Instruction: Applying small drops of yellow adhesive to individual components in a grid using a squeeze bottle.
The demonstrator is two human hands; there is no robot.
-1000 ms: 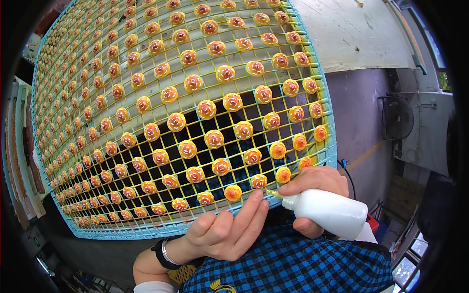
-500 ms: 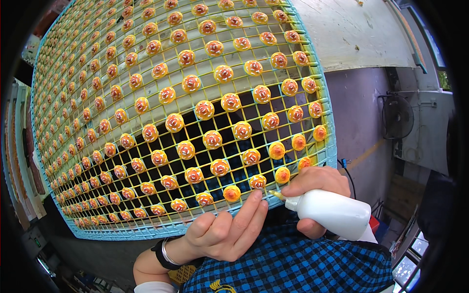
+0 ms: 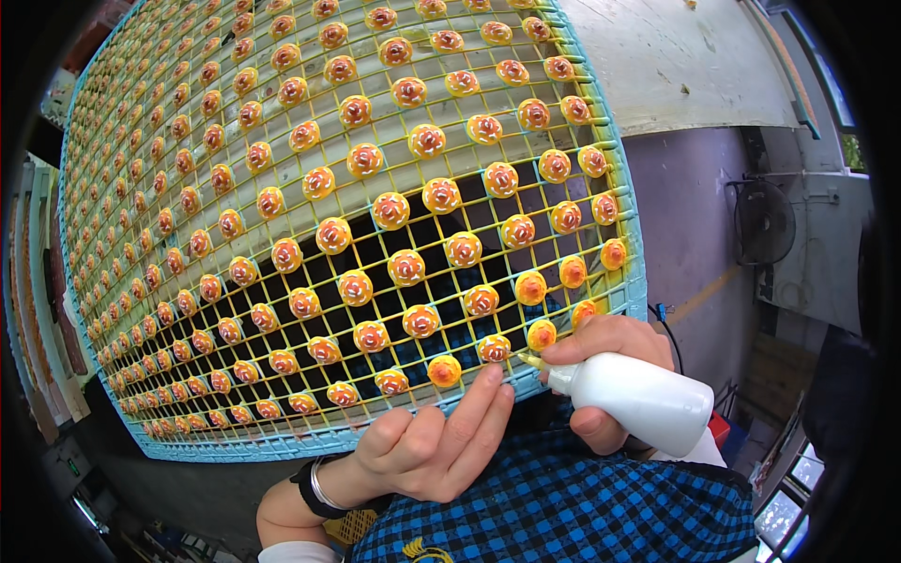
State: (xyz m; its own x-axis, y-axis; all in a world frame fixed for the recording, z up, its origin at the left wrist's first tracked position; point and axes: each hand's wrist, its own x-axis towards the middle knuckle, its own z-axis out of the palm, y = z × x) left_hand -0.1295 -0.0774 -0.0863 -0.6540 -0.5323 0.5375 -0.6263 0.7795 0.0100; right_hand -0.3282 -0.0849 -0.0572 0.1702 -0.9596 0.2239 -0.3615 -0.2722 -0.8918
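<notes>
My right hand (image 3: 615,352) is wrapped round a white squeeze bottle (image 3: 643,399), tilted with its narrow yellowish nozzle (image 3: 530,360) pointing left. The tip is close to a small orange-and-yellow rosette (image 3: 494,349) marked with white dabs; whether they touch, I cannot tell. At that rosette's lower edge is a fingertip of my left hand (image 3: 446,446), two fingers stretched out and the others bent. Rows of such rosettes sit on a yellow wire grid (image 3: 469,313). Several near the lower right, such as one plain rosette (image 3: 542,334), bear no white dabs.
A light blue frame (image 3: 635,291) edges the grid, which leans up in front of me. A pale board (image 3: 676,66) lies behind it. At the right are a round fan (image 3: 763,222) and a dark cable (image 3: 673,340). A yellow crate (image 3: 350,525) shows below my left wrist.
The bottle's nozzle has shifted slightly up and left, closer to the white-dabbed rosette. My left hand has stayed in place, and the grid has barely moved.
</notes>
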